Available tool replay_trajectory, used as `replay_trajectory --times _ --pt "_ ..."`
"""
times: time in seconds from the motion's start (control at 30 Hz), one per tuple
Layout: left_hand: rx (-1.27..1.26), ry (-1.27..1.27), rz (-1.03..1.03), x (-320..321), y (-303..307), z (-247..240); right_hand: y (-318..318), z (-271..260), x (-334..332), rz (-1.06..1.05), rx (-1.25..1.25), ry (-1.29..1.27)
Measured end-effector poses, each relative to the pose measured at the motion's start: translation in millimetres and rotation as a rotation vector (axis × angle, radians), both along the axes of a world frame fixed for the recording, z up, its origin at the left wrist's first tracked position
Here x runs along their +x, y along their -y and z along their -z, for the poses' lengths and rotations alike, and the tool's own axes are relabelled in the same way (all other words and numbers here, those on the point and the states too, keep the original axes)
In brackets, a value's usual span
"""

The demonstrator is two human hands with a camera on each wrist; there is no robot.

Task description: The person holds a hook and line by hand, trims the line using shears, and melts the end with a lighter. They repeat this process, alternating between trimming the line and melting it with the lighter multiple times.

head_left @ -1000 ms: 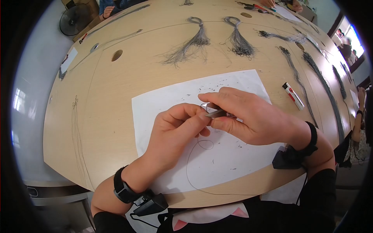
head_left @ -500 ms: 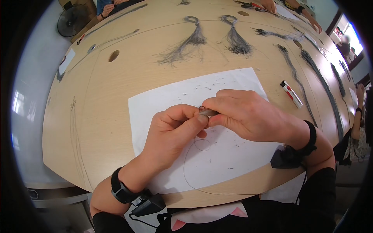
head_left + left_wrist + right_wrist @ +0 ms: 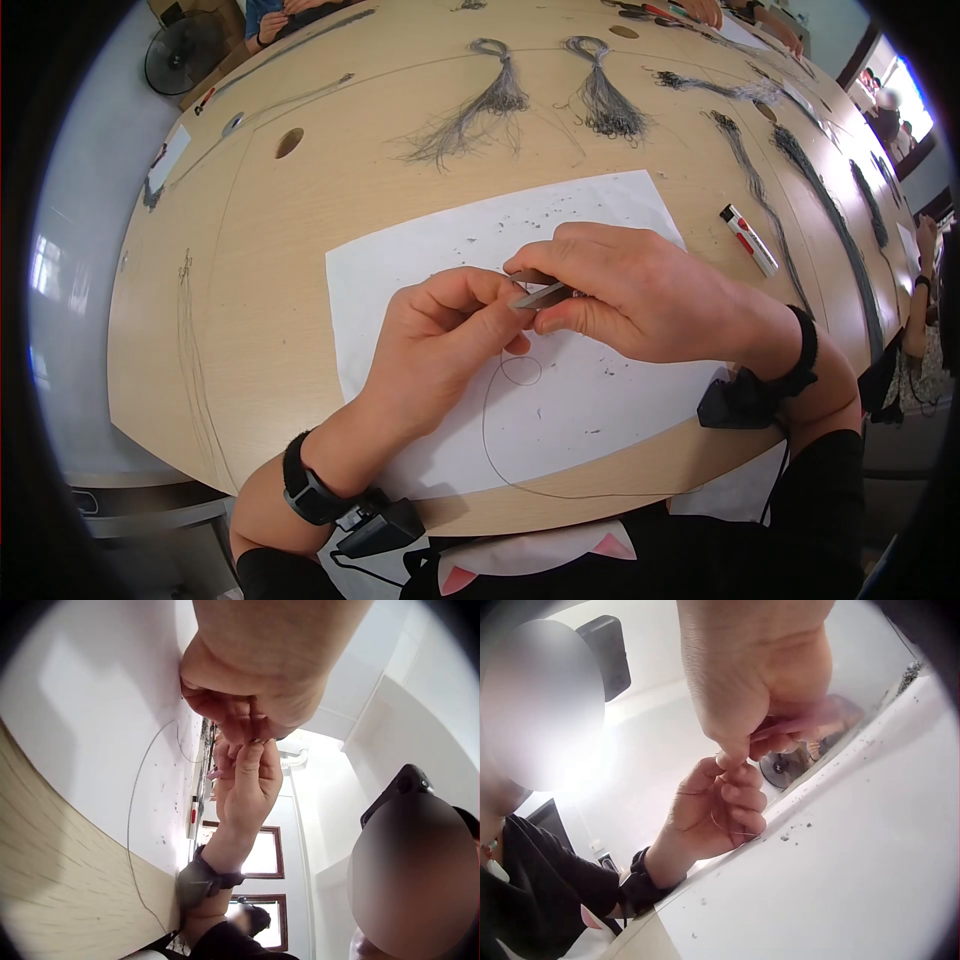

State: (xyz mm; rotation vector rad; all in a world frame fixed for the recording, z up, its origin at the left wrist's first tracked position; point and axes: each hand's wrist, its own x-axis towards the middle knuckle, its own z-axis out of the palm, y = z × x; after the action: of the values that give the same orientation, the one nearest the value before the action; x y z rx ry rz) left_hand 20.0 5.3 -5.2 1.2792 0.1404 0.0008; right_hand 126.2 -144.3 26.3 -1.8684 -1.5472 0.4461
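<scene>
In the head view my left hand (image 3: pixel 440 330) pinches a thin grey line (image 3: pixel 486 420) between thumb and index finger, above a white paper sheet. The line hangs from these fingers in a small loop and runs to the table's front edge. My right hand (image 3: pixel 640 290) holds thread snips (image 3: pixel 545 296), their two metal blades spread apart right at the left fingertips. The pinched end of the line is mostly hidden by fingers. A pink handle (image 3: pixel 802 726) shows under the right palm in the right wrist view, and the line (image 3: pixel 724 827) crosses the left fingers.
Small dark clippings dot the paper sheet (image 3: pixel 400 440). A white marker-like tube (image 3: pixel 748 240) lies to its right. Bundles of grey line (image 3: pixel 610 100) lie further back and along the right. Several thin strands (image 3: pixel 190 340) lie at left. Other people sit around the table.
The snips' blades, apart a second ago, came together half a second ago and are spread again now. My right fingers have opened out with them; the left hand keeps its pinch.
</scene>
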Motion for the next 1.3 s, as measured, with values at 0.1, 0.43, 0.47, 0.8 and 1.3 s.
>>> replay_trajectory --times 0.1,0.43,0.47,0.8,1.3 --pt "0.025 0.007 0.014 0.2 -0.1 0.4 0.7 7.0 0.3 -0.004 0.04 0.029" --pt "-0.01 -0.014 -0.019 -0.4 1.1 -3.3 1.1 -2.8 -4.3 0.199 0.119 -0.258" --pt "0.009 -0.009 -0.019 -0.3 1.1 -3.3 1.1 -0.7 -4.6 0.199 0.118 -0.258" --pt "0.008 0.012 -0.031 -2.3 4.5 -3.6 2.4 7.6 -4.0 0.184 0.127 -0.376" --pt "-0.03 -0.017 -0.042 -3.6 3.8 -6.0 3.1 0.0 -1.4 0.146 0.186 -0.216"
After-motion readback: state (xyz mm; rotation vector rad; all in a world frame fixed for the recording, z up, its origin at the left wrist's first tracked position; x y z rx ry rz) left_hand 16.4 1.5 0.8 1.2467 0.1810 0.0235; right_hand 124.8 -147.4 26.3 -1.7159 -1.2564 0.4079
